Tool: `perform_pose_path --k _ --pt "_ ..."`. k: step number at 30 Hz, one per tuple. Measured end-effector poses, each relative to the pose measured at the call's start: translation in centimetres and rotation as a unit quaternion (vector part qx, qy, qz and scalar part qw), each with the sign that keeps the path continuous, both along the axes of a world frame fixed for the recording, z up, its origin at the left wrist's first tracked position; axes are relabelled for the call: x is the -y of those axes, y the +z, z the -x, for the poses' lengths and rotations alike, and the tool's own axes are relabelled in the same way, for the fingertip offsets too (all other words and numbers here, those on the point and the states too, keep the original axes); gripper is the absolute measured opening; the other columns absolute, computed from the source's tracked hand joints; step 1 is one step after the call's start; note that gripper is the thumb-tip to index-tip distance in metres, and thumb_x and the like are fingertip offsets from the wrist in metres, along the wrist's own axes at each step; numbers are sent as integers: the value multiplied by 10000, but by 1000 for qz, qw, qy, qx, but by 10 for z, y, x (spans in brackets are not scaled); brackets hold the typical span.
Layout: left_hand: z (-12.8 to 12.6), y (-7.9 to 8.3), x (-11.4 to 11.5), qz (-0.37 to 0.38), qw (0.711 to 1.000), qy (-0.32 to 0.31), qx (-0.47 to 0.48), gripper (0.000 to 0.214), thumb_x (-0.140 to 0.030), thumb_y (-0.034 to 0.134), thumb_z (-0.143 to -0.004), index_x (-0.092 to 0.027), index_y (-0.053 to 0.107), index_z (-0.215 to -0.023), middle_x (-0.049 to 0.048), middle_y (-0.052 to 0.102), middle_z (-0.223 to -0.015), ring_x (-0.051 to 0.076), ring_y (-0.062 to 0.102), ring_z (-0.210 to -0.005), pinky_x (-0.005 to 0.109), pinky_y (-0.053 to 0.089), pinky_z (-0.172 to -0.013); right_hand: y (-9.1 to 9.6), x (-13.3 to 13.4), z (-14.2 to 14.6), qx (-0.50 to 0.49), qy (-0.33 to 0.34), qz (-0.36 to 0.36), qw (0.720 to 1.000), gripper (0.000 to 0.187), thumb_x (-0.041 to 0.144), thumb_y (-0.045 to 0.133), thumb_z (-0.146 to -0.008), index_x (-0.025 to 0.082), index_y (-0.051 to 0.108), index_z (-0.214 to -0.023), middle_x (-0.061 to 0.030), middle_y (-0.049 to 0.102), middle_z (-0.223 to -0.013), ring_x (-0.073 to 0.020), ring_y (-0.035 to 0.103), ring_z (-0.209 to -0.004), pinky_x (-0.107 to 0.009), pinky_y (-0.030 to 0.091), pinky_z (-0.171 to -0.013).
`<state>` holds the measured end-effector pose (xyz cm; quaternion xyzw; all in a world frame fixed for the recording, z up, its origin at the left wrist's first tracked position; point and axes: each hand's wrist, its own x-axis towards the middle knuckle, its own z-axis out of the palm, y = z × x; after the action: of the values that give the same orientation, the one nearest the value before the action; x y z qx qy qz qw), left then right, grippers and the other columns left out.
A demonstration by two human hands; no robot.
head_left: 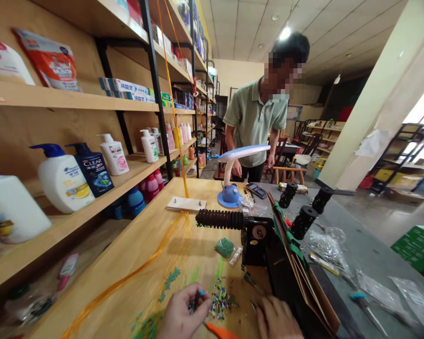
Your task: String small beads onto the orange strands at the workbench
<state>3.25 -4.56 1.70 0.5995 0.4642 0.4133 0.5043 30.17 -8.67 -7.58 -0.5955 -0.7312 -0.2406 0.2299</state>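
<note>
Left hand (180, 314): grip pinched narrow on a tiny blue bead (200, 293) | heap of small multicoloured beads (219, 299): on the pale wooden table (155, 235), just right of that grip, between both hands | right hand (277, 321): grip cannot be told.

On the shelf to my left, the dark blue pump bottle (93, 170) reads "CLEAR" in white capitals. The white pump bottle with a pink label (115, 156) just beside it carries the same word, smaller. One shelf up, the long blue-and-white cardboard boxes (127, 86) show "冷酸灵". The lettering on the red-and-white plastic bag (51, 61) is too blurred for me to read.
</note>
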Motion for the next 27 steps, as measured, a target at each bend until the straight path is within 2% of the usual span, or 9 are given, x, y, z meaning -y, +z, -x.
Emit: perform_pose_path --k 5,8,11,13,17,20,22,23,27 --pt "2 6 0 -52 998 18 -38 162 -292 644 -794 -160 684 -709 3 642 -608 156 582 -598 209 445 -568 27 -33 17 -28 -44 87 995 356 53 544 -766 183 688 -1064 -118 734 -1037 -323 655 -965 -383 484 -758" --pt "4 8 -1 -92 993 29 -66 159 -277 637 -794 -162 687 -696 6 642 -594 158 580 -581 207 447 -555 39 -51 26 -83 -89 134 984 331 9 490 -774 152 715 -971 -156 741 -976 -343 672 -920 -402 489 -726" --pt "5 11 -4 -122 989 42 -76 149 -253 636 -792 -165 693 -686 12 660 -588 161 595 -564 205 456 -547 48 -56 32 -229 -45 147 961 264 90 458 -834 154 679 -963 -137 737 -891 -293 689 -839 -353 490 -696" --pt "5 14 -5 -139 985 50 -87 143 -242 637 -791 -166 705 -691 18 678 -594 163 608 -558 203 459 -539 52 -52 40 -416 24 169 893 197 232 460 -880 187 635 -959 -67 708 -771 -231 669 -700 -294 471 -609" --pt "1 18 -7 -165 980 43 -107 142 -244 637 -797 -170 725 -713 31 720 -628 175 650 -587 204 483 -563 51 -42 74 -694 137 283 648 358 569 520 -829 221 567 -760 68 486 -498 -128 436 -425 -222 320 -429" --pt "-5 19 -7 -178 978 36 -105 139 -244 641 -793 -172 730 -714 32 727 -628 174 655 -581 203 492 -564 45 -43 102 -775 88 281 559 587 773 446 -759 217 534 -592 45 480 -488 -108 397 -415 -227 326 -437" --pt "-8 19 -7 -189 976 38 -104 141 -241 638 -790 -173 726 -704 28 718 -611 166 643 -561 198 484 -545 41 -45 114 -785 67 278 549 633 809 445 -731 224 490 -496 39 450 -452 -105 369 -393 -240 314 -423" --pt "-9 19 -7 -197 974 40 -105 143 -238 635 -789 -174 723 -696 25 712 -601 161 635 -549 195 479 -536 39 -46 117 -778 66 273 562 632 804 471 -724 228 476 -463 38 434 -433 -109 365 -387 -247 310 -415" --pt "-9 19 -8 -230 964 26 -133 140 -203 627 -788 -182 717 -683 15 703 -582 146 614 -517 186 468 -517 28 -43 114 -667 69 145 727 485 694 680 -652 226 613 -544 -9 563 -521 -195 536 -528 -294 448 -512"
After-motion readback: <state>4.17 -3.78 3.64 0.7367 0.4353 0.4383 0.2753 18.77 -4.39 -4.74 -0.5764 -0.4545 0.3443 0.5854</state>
